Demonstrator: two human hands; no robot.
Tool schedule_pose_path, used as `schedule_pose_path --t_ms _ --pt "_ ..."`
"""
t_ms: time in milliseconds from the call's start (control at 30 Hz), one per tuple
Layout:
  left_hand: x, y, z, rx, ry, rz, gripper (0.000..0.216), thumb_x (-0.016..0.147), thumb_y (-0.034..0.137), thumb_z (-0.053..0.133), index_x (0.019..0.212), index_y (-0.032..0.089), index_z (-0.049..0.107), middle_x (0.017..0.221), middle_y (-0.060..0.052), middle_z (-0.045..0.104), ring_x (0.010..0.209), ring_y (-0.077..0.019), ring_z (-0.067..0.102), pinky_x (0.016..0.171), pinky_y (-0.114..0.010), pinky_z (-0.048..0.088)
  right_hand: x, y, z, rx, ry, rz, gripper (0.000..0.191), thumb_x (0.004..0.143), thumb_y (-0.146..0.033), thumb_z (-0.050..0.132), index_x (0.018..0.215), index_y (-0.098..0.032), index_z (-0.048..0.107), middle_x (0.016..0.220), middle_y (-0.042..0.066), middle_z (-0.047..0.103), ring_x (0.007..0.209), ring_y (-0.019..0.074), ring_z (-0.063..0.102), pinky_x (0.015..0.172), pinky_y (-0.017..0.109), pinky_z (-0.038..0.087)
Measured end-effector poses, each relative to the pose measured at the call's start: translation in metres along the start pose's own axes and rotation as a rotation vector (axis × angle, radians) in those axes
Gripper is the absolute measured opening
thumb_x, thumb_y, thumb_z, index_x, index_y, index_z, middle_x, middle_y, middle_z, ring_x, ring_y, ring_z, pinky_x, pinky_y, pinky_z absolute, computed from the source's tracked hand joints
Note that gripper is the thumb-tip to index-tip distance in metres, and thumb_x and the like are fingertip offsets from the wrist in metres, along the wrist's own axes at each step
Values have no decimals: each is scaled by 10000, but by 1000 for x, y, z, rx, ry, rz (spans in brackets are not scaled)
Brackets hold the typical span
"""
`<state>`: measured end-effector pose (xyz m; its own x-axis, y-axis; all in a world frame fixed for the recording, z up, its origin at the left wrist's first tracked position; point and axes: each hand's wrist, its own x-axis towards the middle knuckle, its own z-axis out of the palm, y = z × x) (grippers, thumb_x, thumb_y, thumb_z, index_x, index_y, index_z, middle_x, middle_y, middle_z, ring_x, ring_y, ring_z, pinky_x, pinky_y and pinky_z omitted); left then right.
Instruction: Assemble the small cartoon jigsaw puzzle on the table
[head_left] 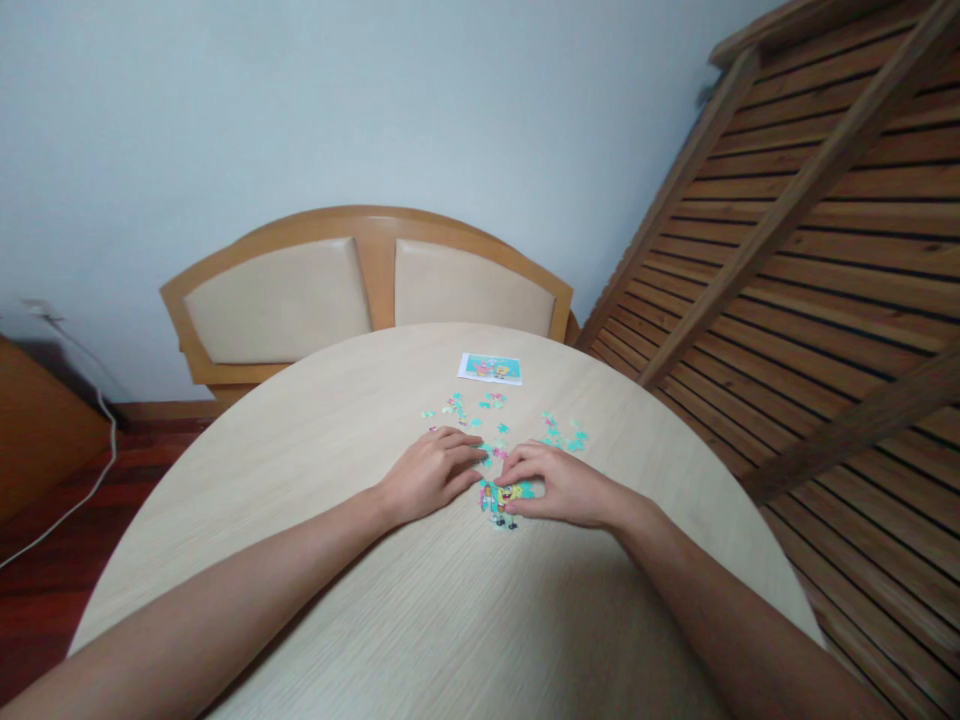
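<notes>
A partly joined jigsaw puzzle [507,497] with a yellow cartoon figure lies flat on the table in front of me. My right hand [559,485] curves around its right side, index fingertip at the upper edge and thumb at the lower, gripping the joined pieces. Resting to the left is my left hand [439,470], fingers loosely stretched toward loose puzzle pieces [486,455] and thumb tip near the joined part's left edge. Nothing shows in its grasp, though its fingertips cover some of the pieces.
Beyond the hands, a picture card [491,369] lies on the round wooden table [315,590]. More loose pieces lie scattered at the left [454,405] and right [562,433]. A padded headboard [285,300] stands behind the table, and a slatted wooden frame [810,250] leans along the right.
</notes>
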<state>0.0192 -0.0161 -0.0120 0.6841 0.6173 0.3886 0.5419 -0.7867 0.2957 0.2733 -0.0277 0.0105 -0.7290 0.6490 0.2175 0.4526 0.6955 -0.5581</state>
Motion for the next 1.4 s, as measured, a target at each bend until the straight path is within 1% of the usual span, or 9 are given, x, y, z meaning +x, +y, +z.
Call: schedule_pose_path --t_ms 100,200,367,500,633,800,967,1167,1400 --pt "1 -3 3 -5 -6 -35 267 981 343 580 1185 213 693 1285 -92 672 1207 -258 578 1055 -449 445 0 0 0 -1 -5 -4 238 833 -385 761 1022 -244 789 1050 63 718 1035 217 649 960 350 482" --pt "2 -2 3 -20 7 -53 226 976 335 584 1109 218 724 1240 -91 691 1157 -247 610 1033 -432 464 0 1 0 -2 -3 -6 234 829 -384 764 1018 -250 791 1051 61 717 1022 214 652 953 349 488" --pt "3 0 0 -33 -3 -26 200 983 314 574 1062 220 732 1166 -80 707 1096 -231 631 995 -407 476 0 0 1 -5 3 1 234 825 -386 764 1016 -254 791 1051 58 716 1043 213 651 966 343 488" --pt "3 0 -1 -24 -14 -1 208 996 305 558 1068 220 733 1151 -71 708 1083 -228 630 980 -399 473 -1 -1 1 -17 11 -7 240 825 -385 765 1020 -245 779 1050 55 724 1075 220 642 982 355 480" --pt "2 -1 0 -11 -20 11 221 1000 312 550 1092 233 733 1159 -69 704 1084 -228 624 977 -398 470 1 0 3 -51 36 2 290 850 -395 740 1089 -232 746 1065 66 732 1065 230 644 951 363 488" --pt "2 -1 -1 -21 -30 20 236 1004 314 541 1125 236 728 1170 -67 713 1088 -223 626 991 -397 474 7 5 12 -136 160 17 171 933 -307 644 1040 -224 748 1015 69 728 994 218 643 917 369 486" --pt "3 0 -2 -65 -36 26 237 992 256 548 1159 249 715 1190 -48 721 1101 -219 621 996 -395 484 9 8 15 -183 185 26 154 931 -282 647 1030 -235 756 1014 65 705 994 217 628 908 370 482" --pt "3 2 -2 -74 -39 7 225 990 248 549 1134 238 721 1173 -46 731 1095 -218 615 980 -392 502 10 12 18 -129 226 45 104 909 -249 674 957 -242 766 1102 58 728 1073 225 621 973 399 474" --pt "2 -1 1 -103 -31 -13 213 982 240 572 1142 243 713 1185 -36 726 1116 -211 608 1002 -371 488 10 15 20 -67 228 98 131 908 -219 671 992 -250 767 1184 54 737 1188 236 579 1046 425 458"
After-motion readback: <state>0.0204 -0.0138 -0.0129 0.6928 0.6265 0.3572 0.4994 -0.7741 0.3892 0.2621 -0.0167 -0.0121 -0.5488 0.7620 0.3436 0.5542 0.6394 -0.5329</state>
